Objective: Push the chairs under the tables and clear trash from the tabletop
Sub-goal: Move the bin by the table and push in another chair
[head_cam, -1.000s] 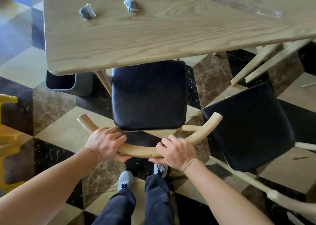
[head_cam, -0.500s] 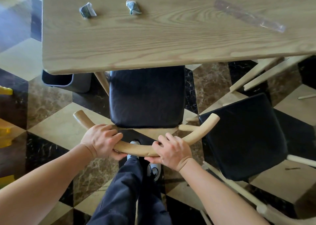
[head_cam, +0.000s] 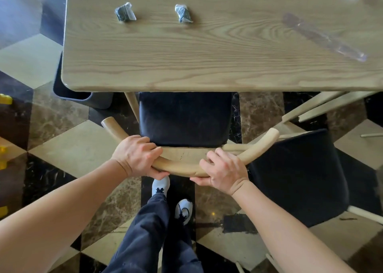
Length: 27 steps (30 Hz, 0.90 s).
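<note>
At the frame's centre, the left hand and right hand gripped the chair backrest, its seat partly under the tabletop holding two wrappers.

A grey bin sits at nine o'clock, half under the table's corner. Yellow plastic shows farther toward nine. Checkered marble floor spreads all around.

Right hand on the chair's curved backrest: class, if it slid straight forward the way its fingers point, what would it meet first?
Probably the chair's black seat cushion, just beyond the right hand; the table edge comes after.
</note>
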Each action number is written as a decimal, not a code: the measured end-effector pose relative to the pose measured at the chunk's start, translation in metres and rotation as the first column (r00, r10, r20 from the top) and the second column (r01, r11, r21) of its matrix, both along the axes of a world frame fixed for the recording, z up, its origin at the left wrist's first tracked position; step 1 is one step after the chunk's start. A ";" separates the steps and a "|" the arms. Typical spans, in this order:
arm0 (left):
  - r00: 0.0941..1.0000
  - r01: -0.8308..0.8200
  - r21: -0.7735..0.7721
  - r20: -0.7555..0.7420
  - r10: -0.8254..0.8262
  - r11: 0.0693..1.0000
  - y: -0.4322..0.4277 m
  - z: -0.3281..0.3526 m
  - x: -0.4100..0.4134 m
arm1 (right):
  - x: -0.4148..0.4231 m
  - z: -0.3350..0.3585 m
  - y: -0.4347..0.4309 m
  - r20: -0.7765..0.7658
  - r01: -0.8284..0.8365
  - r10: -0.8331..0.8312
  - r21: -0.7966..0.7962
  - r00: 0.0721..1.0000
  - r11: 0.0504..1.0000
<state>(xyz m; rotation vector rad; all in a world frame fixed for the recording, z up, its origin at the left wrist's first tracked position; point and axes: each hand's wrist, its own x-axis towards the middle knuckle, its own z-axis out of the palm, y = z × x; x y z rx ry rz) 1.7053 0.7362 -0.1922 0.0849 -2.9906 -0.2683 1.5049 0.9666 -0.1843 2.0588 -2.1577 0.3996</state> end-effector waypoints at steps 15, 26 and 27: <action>0.998 -0.051 0.027 0.040 0.050 0.998 0.000 0.005 -0.020 | -0.033 0.000 -0.009 -0.029 -0.073 0.074 0.044 0.997 0.996; 0.993 -0.066 0.043 0.099 0.061 0.997 0.004 0.012 -0.033 | -0.047 0.005 -0.010 0.027 -0.089 0.086 0.133 0.996 0.987; 0.994 -0.049 0.044 0.104 0.045 0.998 0.000 0.010 -0.030 | -0.043 0.005 -0.011 0.036 -0.085 0.081 0.128 0.996 0.988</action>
